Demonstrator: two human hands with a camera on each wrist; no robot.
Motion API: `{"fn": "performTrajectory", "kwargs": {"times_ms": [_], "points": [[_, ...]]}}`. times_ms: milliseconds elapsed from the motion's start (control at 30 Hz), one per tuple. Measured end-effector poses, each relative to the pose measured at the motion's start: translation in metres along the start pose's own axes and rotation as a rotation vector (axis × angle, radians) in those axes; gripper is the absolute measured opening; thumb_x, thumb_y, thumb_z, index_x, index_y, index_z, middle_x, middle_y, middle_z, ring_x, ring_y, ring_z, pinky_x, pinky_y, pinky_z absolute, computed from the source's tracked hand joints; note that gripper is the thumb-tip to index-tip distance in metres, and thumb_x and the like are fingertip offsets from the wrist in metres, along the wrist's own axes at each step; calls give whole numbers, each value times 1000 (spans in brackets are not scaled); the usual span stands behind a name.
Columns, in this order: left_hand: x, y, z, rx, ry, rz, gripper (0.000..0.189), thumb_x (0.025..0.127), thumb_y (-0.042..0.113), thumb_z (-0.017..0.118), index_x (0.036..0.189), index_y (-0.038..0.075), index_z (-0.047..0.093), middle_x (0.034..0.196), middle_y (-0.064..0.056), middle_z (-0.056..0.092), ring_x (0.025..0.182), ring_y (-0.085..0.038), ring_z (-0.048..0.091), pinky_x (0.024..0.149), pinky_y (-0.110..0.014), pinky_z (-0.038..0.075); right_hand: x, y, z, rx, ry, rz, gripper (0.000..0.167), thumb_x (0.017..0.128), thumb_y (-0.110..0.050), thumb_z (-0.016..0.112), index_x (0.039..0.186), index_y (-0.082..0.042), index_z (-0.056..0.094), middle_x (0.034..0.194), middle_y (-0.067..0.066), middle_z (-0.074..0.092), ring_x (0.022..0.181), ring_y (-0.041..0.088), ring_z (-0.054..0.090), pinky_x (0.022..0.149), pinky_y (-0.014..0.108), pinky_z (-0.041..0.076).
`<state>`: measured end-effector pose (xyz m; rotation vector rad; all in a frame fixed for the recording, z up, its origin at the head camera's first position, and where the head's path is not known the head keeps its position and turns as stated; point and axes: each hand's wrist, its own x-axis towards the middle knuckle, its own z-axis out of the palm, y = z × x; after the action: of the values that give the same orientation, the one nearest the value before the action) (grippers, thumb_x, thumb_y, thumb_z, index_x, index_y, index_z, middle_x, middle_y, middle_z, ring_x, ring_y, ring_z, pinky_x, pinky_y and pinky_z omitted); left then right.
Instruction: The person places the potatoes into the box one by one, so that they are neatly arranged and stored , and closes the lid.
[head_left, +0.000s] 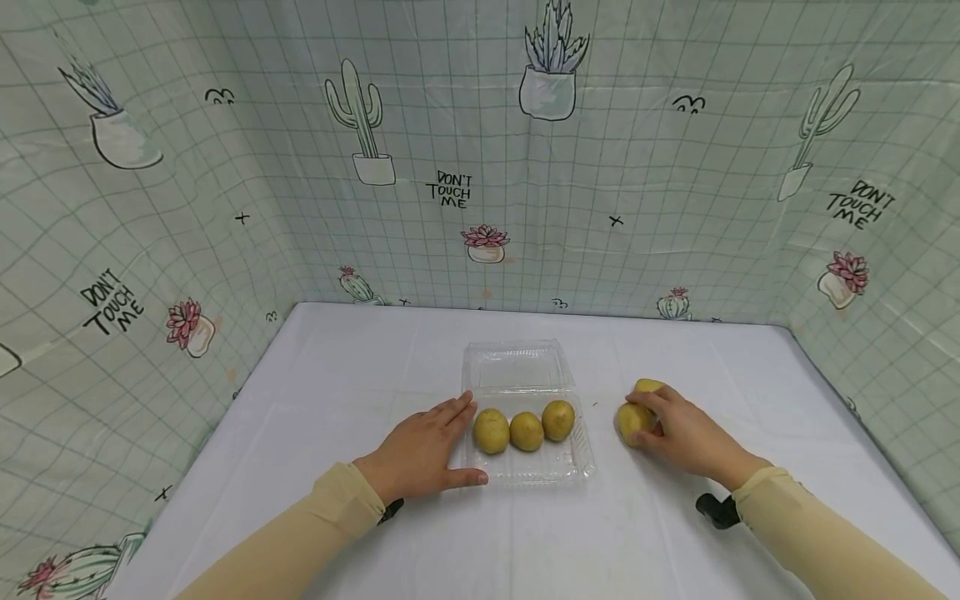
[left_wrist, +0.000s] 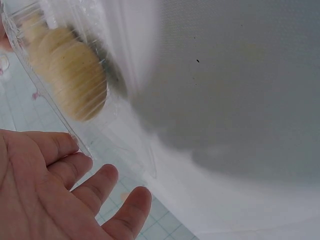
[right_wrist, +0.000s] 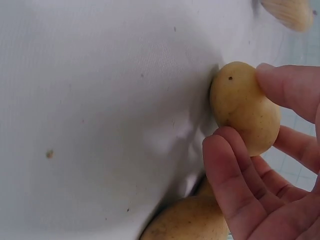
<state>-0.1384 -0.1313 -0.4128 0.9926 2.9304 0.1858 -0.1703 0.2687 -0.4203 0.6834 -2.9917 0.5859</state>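
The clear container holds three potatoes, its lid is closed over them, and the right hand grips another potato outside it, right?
The lid isn't closed: the head view shows it open, on the far side of the clear container. The rest stands: three potatoes inside, and the right hand gripping another potato outside.

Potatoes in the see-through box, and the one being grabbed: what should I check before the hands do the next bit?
1. Lid open: ok, folded back.
2. Three potatoes inside the box: ok, in a row.
3. Bare space in the box: ok, in front of the row.
4. Left hand beside the box: ok, at its left edge.
5. Right hand gripping a potato: ok, thumb and fingers pinch it.
6. Gripped potato off the table: cannot tell.
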Motion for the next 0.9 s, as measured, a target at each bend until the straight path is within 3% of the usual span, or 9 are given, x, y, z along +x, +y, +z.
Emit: {"fn": "performTrajectory", "kwargs": {"times_ms": [233,333,467,900], "points": [[0,0,1,-3,2,0,98,89,71,54,154,-1,34,161,-13,27,145,-29,31,109,-46,37,-1,0,2,23,-26,-5,52,88,-19,78,134,-4,58,125,23,59,74,9,52,67,33,47],[0,0,1,0,2,-1,99,89,72,53,154,0,34,161,-13,27,145,-29,31,109,-46,37,-1,-1,2,29,-43,7,52,89,-20,76,135,-6,57,106,9,65,69,7,51,65,32,45],[0,-1,1,0,8,3,99,90,72,53,154,-1,34,161,-13,27,145,-29,32,108,-45,38,1,-3,2,35,-70,30,55,89,-22,76,139,-9,55,82,-6,58,66,6,51,62,33,43],[-1,0,-1,-3,4,-1,99,90,72,53,154,-1,34,161,-13,27,144,-29,32,109,-45,37,1,-2,4,25,-76,33,58,89,-24,76,141,-11,54,74,-13,57,69,2,55,67,40,44]]}}
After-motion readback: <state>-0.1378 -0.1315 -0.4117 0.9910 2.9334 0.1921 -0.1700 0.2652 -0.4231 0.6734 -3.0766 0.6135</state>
